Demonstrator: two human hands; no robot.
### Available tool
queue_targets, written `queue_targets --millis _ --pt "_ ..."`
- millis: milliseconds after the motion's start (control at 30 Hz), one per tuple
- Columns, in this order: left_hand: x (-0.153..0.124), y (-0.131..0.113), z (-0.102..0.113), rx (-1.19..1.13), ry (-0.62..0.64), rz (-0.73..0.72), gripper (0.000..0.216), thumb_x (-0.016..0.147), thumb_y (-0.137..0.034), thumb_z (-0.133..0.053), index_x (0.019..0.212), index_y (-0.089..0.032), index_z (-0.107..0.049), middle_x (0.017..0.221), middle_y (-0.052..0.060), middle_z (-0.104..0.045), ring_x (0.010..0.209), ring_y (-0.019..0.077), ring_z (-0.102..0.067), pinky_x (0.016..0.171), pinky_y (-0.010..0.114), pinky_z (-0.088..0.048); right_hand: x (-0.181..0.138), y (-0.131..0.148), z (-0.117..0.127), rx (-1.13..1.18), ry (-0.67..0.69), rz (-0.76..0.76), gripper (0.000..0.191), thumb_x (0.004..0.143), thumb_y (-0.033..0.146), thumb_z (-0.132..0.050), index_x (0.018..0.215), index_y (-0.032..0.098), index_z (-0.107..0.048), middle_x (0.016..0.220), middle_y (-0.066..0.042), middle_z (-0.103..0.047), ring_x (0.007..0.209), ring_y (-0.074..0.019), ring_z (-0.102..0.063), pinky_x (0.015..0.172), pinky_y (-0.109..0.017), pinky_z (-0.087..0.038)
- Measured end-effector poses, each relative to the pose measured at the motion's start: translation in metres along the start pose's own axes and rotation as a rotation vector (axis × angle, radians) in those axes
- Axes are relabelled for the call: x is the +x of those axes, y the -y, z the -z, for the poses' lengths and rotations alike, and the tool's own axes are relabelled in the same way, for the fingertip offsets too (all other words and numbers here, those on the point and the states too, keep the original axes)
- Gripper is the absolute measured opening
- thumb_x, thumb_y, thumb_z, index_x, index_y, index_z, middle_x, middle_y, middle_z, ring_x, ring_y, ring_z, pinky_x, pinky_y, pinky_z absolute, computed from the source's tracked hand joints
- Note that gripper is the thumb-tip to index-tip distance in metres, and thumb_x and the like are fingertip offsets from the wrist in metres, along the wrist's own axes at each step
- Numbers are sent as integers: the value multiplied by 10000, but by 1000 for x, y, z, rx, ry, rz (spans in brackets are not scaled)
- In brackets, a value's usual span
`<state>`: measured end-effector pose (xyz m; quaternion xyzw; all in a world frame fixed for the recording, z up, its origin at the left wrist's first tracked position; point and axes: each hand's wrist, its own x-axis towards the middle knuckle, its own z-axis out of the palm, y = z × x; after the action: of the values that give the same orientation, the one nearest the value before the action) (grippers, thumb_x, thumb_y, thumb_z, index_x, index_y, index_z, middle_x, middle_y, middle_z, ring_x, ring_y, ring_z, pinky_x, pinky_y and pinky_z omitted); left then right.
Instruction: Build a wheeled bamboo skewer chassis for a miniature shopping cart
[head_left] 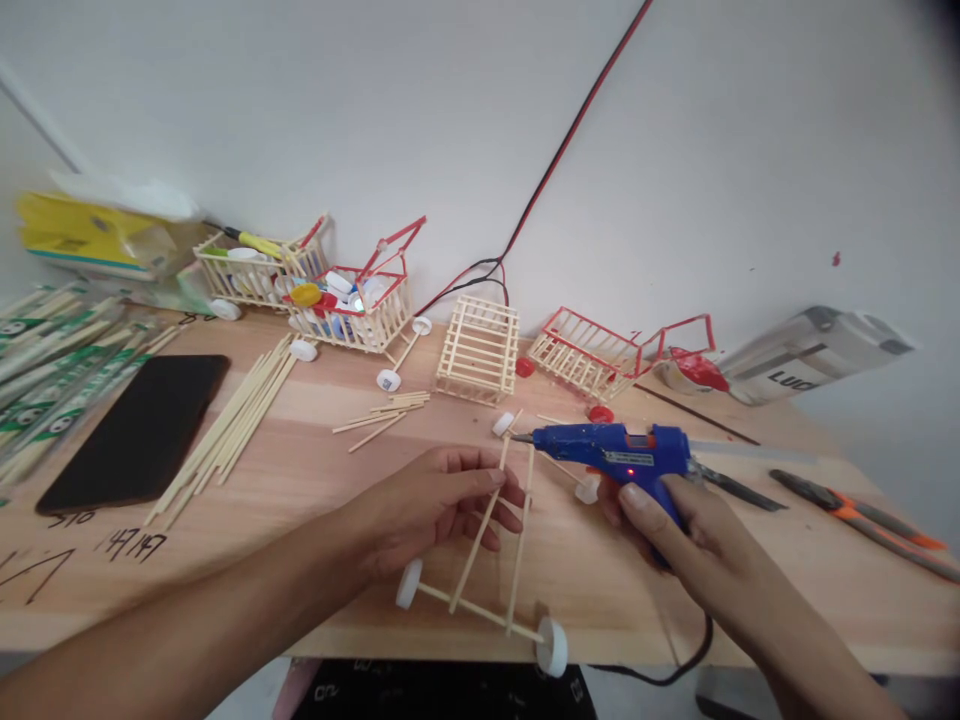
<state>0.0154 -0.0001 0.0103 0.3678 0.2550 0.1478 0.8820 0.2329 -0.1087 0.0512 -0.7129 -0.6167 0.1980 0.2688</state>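
My right hand [675,520] is wrapped round a blue hot glue gun [592,445], its small red light lit. The nozzle points left, at the far end of a wooden stick frame [480,545]. My left hand [442,495] grips one of the frame's two long sticks between thumb and fingers. A near crosspiece carries a white bottle cap [553,647] at its right end and another white cap [409,584] at its left. More white caps sit at the far end, where the glue gun partly hides the frame.
Stick-built carts [360,310] stand along the wall, some filled with bottle caps, beside a plain stick basket [478,350]. A phone [135,430] and loose sticks [232,430] lie left. Pliers [862,515] lie right, near a grey-white carton [817,355]. The gun's cord hangs over the front edge.
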Motion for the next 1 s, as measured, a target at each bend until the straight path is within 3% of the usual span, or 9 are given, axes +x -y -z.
queue_targets --millis 633,900,1000 --pt "0 2 3 13 38 -20 203 822 -311 -635 871 -115 -654 896 83 -635 748 137 -608 645 246 -471 2 2 -2 -70 -28 17 439 877 548 -439 598 210 -473 510 10 -463 494 -137 -450 431 -248 -360" --pt "0 2 3 18 40 -26 189 853 -287 -594 877 -109 -653 898 81 -623 751 132 -609 636 236 -475 4 5 -4 -47 -14 42 390 890 507 -435 698 195 -567 671 -29 -612 637 -184 -566 556 -279 -458" --pt "0 2 3 17 36 -23 185 855 -283 -592 870 -107 -649 883 79 -620 744 131 -608 632 234 -474 4 5 -3 -55 -14 40 382 892 497 -443 677 200 -551 640 -21 -594 616 -179 -554 549 -278 -450"
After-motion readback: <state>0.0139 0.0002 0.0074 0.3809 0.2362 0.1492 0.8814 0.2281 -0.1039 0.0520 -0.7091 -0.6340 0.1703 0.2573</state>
